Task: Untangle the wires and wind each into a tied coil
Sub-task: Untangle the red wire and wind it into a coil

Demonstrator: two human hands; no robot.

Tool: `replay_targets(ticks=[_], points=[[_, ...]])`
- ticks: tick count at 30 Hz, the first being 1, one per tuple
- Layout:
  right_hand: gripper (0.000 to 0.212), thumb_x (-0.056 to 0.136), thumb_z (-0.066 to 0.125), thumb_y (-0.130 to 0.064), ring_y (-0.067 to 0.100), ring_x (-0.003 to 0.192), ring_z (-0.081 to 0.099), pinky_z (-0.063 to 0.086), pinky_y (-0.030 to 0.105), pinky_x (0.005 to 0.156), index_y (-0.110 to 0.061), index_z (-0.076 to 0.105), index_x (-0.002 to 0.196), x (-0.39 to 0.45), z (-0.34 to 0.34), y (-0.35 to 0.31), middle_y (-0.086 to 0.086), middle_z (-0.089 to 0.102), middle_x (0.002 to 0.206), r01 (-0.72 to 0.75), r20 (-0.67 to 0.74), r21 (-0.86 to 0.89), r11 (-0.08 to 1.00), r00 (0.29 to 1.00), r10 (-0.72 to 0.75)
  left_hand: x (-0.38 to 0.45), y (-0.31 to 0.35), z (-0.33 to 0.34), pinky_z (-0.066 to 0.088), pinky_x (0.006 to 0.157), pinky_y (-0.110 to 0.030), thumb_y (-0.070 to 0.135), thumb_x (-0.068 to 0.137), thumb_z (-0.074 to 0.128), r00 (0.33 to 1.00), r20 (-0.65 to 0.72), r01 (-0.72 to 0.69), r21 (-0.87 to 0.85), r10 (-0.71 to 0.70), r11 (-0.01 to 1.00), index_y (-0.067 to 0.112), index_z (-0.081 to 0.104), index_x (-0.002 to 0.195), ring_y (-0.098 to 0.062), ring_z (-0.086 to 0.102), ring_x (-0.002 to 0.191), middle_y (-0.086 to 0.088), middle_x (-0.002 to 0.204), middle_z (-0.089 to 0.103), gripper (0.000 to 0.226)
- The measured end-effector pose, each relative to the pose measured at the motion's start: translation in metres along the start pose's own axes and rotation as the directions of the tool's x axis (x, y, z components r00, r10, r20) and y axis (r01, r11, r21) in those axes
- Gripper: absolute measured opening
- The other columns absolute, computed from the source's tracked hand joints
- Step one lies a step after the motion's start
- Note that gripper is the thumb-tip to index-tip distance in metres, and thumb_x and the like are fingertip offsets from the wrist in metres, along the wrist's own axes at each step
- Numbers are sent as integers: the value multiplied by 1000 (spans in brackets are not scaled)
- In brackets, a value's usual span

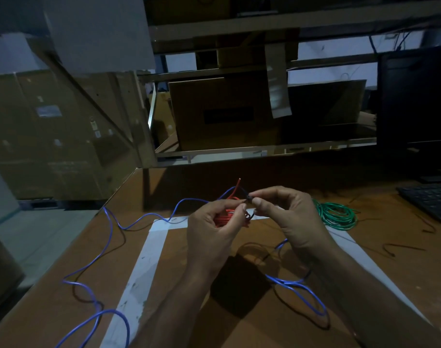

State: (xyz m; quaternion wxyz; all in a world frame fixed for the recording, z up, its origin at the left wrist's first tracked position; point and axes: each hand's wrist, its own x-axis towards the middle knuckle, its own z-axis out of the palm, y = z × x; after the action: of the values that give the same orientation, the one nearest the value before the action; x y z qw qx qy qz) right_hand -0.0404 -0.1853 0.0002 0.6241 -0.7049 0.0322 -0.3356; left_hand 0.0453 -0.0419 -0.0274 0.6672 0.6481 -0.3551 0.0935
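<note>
Red wire coil (pixel 223 218) sits gripped in the left hand (pixel 212 227); the right hand (pixel 284 212) pinches a small black tie (pixel 249 197) just above it, blue wire (pixel 139 218) trailing leftward.

A single wide-angle camera, worn on the person's head, looked forward and down across the brown desk (pixel 71 267) from its near edge toward the far edge and the shelving (pixel 239 28) behind. It sat close above the left hand (pixel 212 229) and right hand (pixel 287 217), raised mid-frame, with both forearms entering from the bottom. The desk's left edge ran diagonally through the frame.
</note>
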Motion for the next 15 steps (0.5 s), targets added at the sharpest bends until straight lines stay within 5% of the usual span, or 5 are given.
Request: replay_targets(ticks=[11,15], points=[[12,90,71,-6,13,81,73,57,20,71,-10,76,100,1,0,0,7,78,92,-20,9,90,996,1000,19,-1,3,0,60,74,-28,13,94,74,1000,4,1,-33,-1,999,15,80,102,-12,76,84,2,91,79,10],[11,89,71,-6,9,81,72,57,19,72,-11,76,98,1,1,0,4,78,90,-21,11,87,996,1000,20,0,3,0,61,76,-32,13,94,74,1000,2,-6,-37,6,999,14,80,102,-14,77,85,2,91,79,10]])
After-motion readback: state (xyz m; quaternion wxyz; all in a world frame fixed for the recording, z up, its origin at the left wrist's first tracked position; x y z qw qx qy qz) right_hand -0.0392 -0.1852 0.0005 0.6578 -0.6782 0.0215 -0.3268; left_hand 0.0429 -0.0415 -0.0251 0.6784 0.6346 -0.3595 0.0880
